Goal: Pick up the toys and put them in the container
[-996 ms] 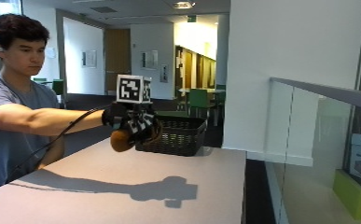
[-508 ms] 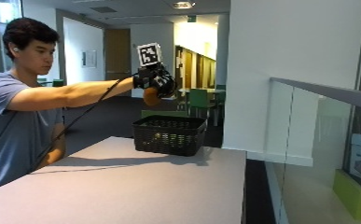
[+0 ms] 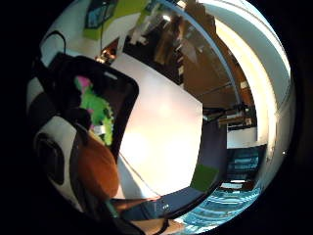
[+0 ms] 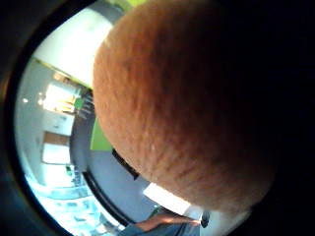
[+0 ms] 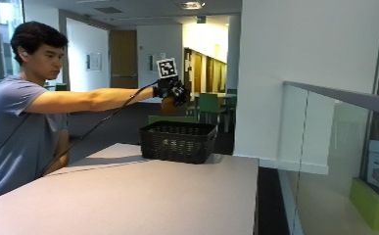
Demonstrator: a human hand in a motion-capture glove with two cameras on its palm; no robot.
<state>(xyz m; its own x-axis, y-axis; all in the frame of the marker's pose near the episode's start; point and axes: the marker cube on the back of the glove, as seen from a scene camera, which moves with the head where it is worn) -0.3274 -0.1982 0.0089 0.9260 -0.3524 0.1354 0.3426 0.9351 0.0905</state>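
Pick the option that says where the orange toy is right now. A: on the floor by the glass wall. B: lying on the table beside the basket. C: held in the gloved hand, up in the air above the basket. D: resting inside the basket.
C: the outside view shows the gloved right hand gripping the orange toy well above the black basket, touching neither it nor the table.

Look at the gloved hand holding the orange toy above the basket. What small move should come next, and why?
Probably lower the hand toward the black basket before letting go. The orange toy is held well above the basket's rim, roughly over it, and the little finger side palm view shows a green toy already inside. A shorter drop should land it more surely.
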